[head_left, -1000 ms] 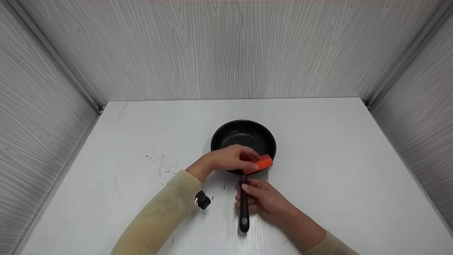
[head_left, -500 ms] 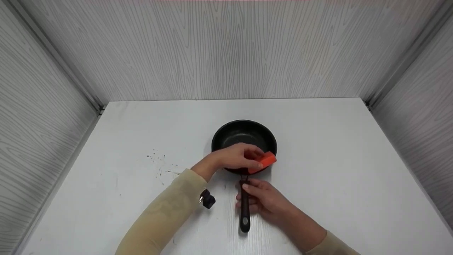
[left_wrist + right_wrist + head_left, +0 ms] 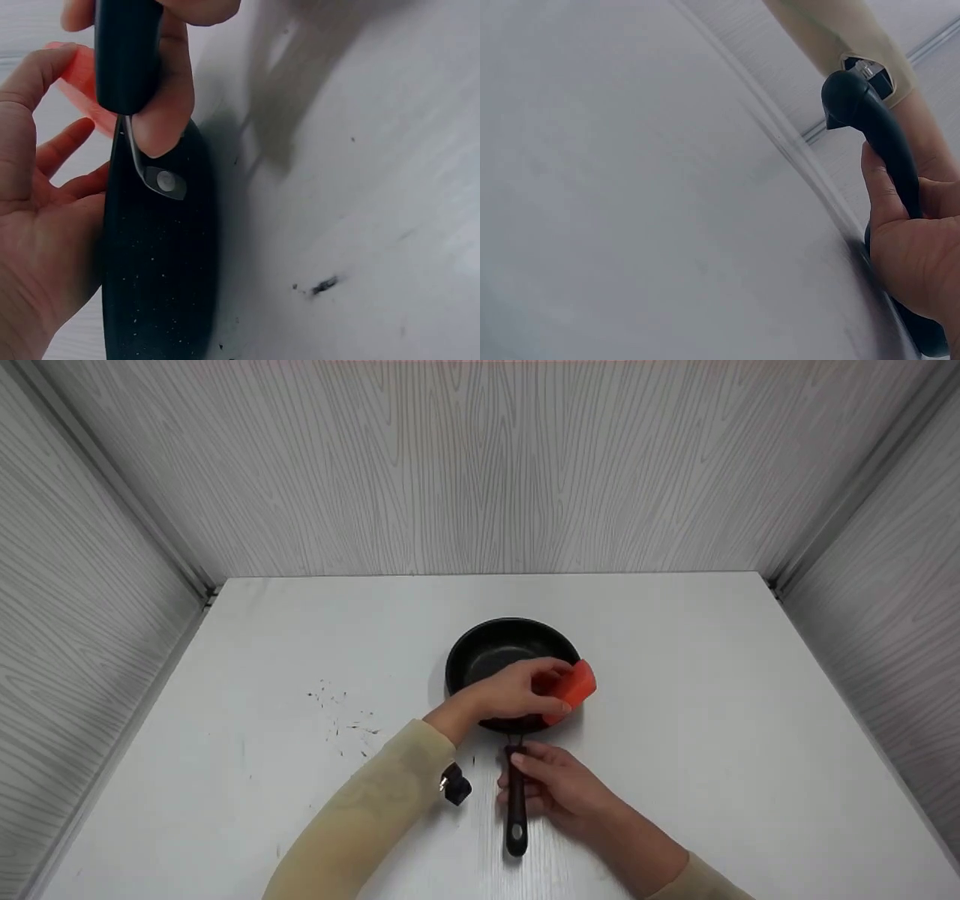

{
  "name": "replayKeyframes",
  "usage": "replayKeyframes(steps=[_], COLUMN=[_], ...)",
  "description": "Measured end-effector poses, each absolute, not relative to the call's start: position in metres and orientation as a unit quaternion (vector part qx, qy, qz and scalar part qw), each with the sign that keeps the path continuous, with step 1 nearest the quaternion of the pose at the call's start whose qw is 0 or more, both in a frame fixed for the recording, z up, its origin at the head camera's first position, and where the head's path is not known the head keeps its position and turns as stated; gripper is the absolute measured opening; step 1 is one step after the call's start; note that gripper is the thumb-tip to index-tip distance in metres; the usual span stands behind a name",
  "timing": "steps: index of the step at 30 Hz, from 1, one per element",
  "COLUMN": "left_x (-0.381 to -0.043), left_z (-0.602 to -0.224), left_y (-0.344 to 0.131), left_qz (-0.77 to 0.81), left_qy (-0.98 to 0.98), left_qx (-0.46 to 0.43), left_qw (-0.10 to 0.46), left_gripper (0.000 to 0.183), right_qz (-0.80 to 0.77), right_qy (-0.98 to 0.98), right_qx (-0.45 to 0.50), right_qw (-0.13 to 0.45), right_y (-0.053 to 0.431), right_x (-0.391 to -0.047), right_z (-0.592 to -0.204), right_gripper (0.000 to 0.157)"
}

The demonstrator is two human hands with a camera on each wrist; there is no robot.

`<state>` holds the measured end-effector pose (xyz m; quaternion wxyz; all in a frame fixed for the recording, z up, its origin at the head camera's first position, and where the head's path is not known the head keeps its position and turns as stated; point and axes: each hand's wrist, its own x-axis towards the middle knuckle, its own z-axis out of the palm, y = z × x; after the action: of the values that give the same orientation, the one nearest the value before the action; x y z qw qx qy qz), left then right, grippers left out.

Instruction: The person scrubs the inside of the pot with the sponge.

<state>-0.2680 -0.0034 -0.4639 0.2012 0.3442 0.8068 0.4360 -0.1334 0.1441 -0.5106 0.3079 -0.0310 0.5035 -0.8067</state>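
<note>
A black frying pan [image 3: 491,652] rests on the white table with its handle [image 3: 516,817] toward the front. My left hand [image 3: 517,690] reaches over the pan and pinches an orange sponge [image 3: 576,688] at the right side of its rim. In the left wrist view, that sponge [image 3: 81,79] shows behind the handle, and the pan's dark outer wall [image 3: 161,262] carries small pale specks. My right hand [image 3: 559,780] grips the handle near its joint with the pan, thumb on top and fingers underneath. The right wrist view shows the handle's end [image 3: 845,97] sticking out past the hand.
Dark smudges and crumbs [image 3: 352,727] mark the white table [image 3: 712,697] left of the pan. A small black device [image 3: 455,785] sits at the left sleeve. Grey wood-grain panels [image 3: 480,472] wall in the back and sides.
My left hand has slid right and slightly away along the pan's rim, and the sponge has turned steeper. The right hand keeps its hold on the handle.
</note>
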Motion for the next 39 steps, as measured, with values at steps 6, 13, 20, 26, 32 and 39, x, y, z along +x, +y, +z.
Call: replayKeyframes(steps=[6, 13, 20, 26, 32, 39], left_x=[-0.27, -0.271, -0.276, -0.279, -0.282, -0.287], left_z=[-0.467, -0.469, -0.474, -0.473, -0.477, -0.483], left_y=[0.001, 0.008, 0.011, 0.012, 0.014, 0.013], left_qz=[0.432, 0.426, 0.408, 0.376, 0.356, 0.338], left_qy=[0.815, 0.824, 0.838, 0.851, 0.861, 0.867], left_qx=[0.339, 0.332, 0.331, 0.344, 0.348, 0.359], left_qw=[0.186, 0.171, 0.151, 0.127, 0.103, 0.075], left_gripper=[0.071, 0.072, 0.075, 0.078, 0.078, 0.079], right_qz=[-0.807, -0.806, -0.806, -0.804, -0.807, -0.801], right_qy=[0.505, 0.508, 0.507, 0.509, 0.505, 0.514], right_qx=[-0.029, -0.026, -0.022, -0.017, -0.019, -0.024], right_qw=[0.306, 0.304, 0.306, 0.306, 0.306, 0.304], right_y=[0.144, 0.146, 0.145, 0.145, 0.145, 0.144], right_x=[-0.133, -0.133, -0.133, -0.134, -0.133, -0.134], right_z=[-0.512, -0.514, -0.513, -0.512, -0.512, -0.513], right_gripper=[0.036, 0.036, 0.037, 0.04, 0.039, 0.035])
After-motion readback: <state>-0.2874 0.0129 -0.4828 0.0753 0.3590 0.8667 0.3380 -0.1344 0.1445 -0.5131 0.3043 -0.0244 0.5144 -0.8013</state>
